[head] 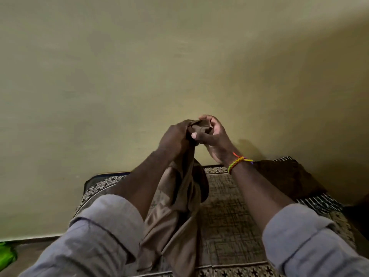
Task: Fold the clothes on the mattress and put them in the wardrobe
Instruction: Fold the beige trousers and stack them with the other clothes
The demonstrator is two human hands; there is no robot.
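Holding the garment [175, 212] up in front of the wall [139, 56], both hands meet at about 12 o'clock over the mattress [229, 216]. The left hand [174, 139] is clenched round a bunch of cloth; the right hand [211, 134] pinches the top edge just beside it. To fold well, I'd say the hands should part along that edge, find the corners and let the cloth hang flat before laying it down. It is brown, thin and slightly shiny, twisted into a rope, its tail trailing toward 6 o'clock between the grey sleeves. A darker cloth [287, 176] lies at 3 o'clock.
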